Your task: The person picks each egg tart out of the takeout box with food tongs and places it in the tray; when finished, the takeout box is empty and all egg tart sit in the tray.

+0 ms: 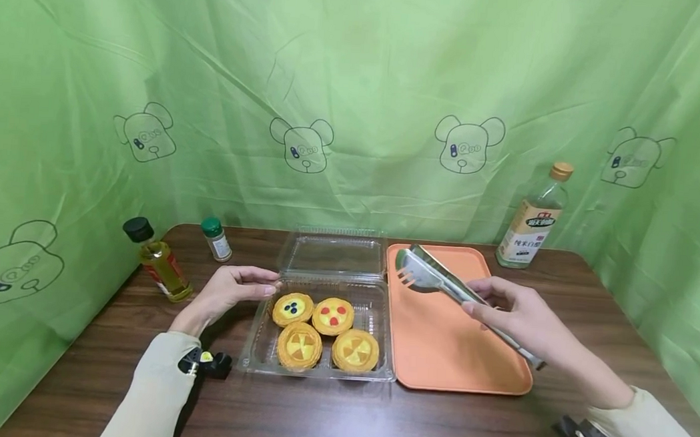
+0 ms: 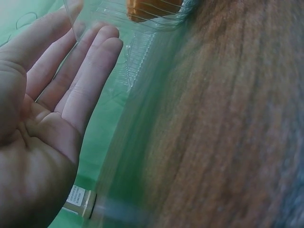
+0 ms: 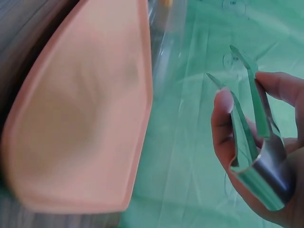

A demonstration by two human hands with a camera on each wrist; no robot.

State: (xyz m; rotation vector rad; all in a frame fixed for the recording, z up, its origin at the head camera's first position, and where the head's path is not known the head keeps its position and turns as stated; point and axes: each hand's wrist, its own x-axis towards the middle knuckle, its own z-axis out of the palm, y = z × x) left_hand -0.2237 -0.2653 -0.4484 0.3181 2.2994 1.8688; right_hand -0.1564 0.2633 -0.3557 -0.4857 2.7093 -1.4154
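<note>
Several egg tarts sit in a clear plastic clamshell box with its lid folded back. One tart has dark blue dots, another red ones, and the front tarts a wedge pattern. At the box's back left corner, my left hand pinches the rim between thumb and fingers; in the left wrist view the clear wall passes between them. My right hand grips metal serving tongs over an orange tray. The tongs' arms stand slightly apart, with nothing between their tips.
On the left stand an oil bottle with a black cap and a small green-capped shaker. A tall vinegar bottle is at the back right. Green cloth hangs behind the brown wooden table.
</note>
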